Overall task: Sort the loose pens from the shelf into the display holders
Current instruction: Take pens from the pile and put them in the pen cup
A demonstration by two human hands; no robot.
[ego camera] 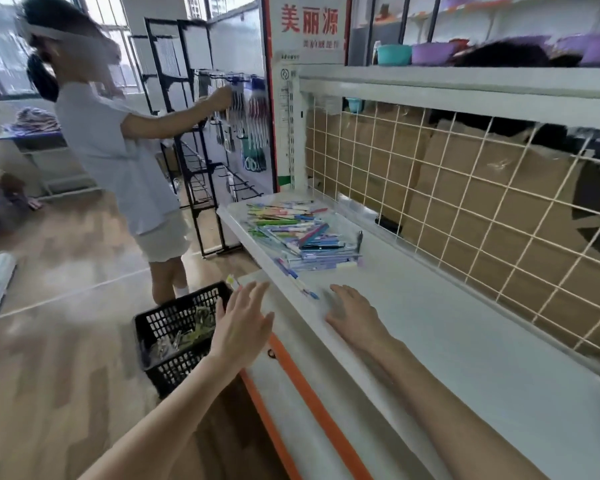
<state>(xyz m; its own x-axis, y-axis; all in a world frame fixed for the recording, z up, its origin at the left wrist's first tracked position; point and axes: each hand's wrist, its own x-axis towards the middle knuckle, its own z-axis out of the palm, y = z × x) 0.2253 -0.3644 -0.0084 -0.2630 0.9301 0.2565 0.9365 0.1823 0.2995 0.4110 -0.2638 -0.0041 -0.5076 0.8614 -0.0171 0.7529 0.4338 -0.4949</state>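
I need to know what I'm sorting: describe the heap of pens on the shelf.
The heap of pens is a loose, many-coloured pile, mostly blue, purple, green and pink. They lie flat and crisscrossed on the white shelf, near its far end. A few strays trail along the front edge. Neither hand touches the heap.

Wood-plank floor (66, 358), bright windows (0, 46), black wire racks (187, 116).

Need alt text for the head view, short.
A person's open left hand and right hand reach toward a pile of colourful loose pens on a white metal shelf. A black plastic basket sits on the floor; another person stands nearby.
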